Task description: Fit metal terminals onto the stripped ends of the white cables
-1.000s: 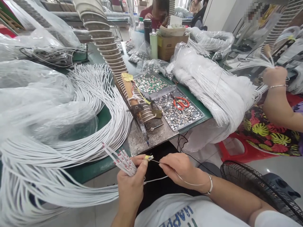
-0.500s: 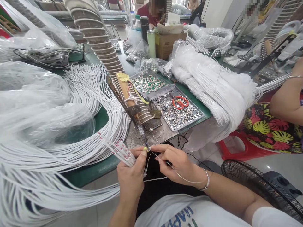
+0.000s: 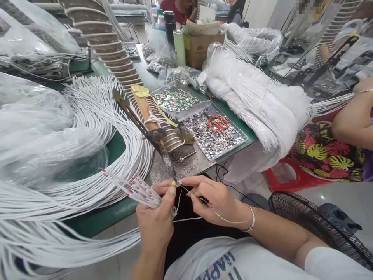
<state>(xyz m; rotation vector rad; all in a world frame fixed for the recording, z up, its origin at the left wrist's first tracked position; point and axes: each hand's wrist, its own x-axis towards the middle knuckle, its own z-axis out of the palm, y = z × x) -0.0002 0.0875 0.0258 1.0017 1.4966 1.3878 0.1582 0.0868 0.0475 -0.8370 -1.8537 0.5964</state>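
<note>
Two hands meet at the near edge of the green worktop (image 3: 116, 212), just under the tip of a dark soldering iron (image 3: 163, 155). Left hand (image 3: 155, 219) is closed around a fan of white cables (image 3: 136, 189) with red-marked ends, thumb pressed on a small yellow piece (image 3: 173, 182) at the fingertips. Right hand (image 3: 217, 200) pinches a thin wire (image 3: 221, 218) that runs to the same spot and loops back past the bracelet on that wrist. Long white cable bundles (image 3: 96, 155) curve across the worktop to the left, partly under clear plastic bags (image 3: 43, 132). Metal tray (image 3: 214, 136) of small shiny parts lies beyond the iron, red scissors (image 3: 218, 123) on top. Another person's forearm (image 3: 349, 120) shows at right, beside a large white cable heap (image 3: 262, 97). Black fan guard (image 3: 314, 221) stands low right.
</note>
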